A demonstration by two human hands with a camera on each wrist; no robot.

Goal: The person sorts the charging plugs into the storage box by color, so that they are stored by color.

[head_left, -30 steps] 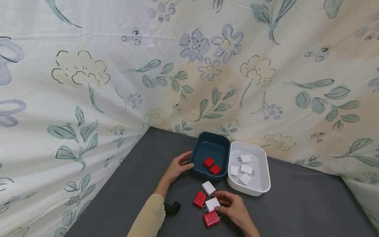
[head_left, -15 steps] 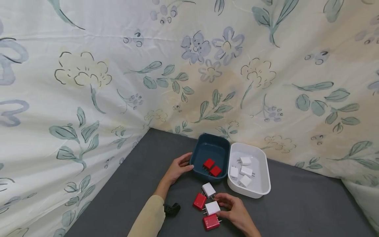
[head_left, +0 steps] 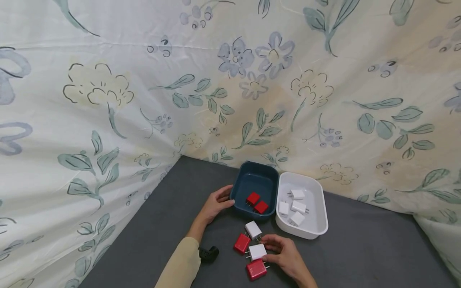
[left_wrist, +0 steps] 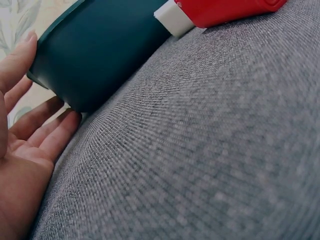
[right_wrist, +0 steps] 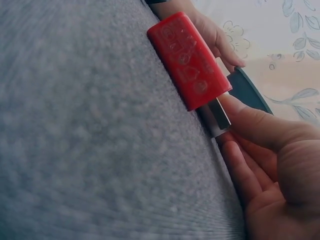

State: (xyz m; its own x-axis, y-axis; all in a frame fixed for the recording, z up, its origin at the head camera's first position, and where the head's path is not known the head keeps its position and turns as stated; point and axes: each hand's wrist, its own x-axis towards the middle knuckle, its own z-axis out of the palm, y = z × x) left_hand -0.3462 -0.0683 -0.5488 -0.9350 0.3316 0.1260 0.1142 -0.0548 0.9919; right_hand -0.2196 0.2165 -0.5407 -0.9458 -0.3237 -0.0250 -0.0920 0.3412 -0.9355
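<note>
From the head feed I see the left hand (head_left: 215, 205) at the left side of the blue bin (head_left: 260, 180), its grip loosely spread and touching the wall. Two red plugs (head_left: 253, 198) lie inside. Just to the right, the white bin (head_left: 321, 208) holds four white plugs (head_left: 298, 207). On the grey desk (head_left: 144, 248), nearer me, sit the far white plug (head_left: 253, 229), far red plug (head_left: 242, 243), near white plug (head_left: 257, 252) and near red plug (head_left: 257, 269). The right hand (head_left: 284, 253) sits at the near white plug's right side, its grip narrow; I cannot tell whether it pinches.

On my left wrist feed, the thumb meets the bin's rim, fingers lower outside.

On my right wrist feed, the near red plug's prongs point toward the right hand.
</note>
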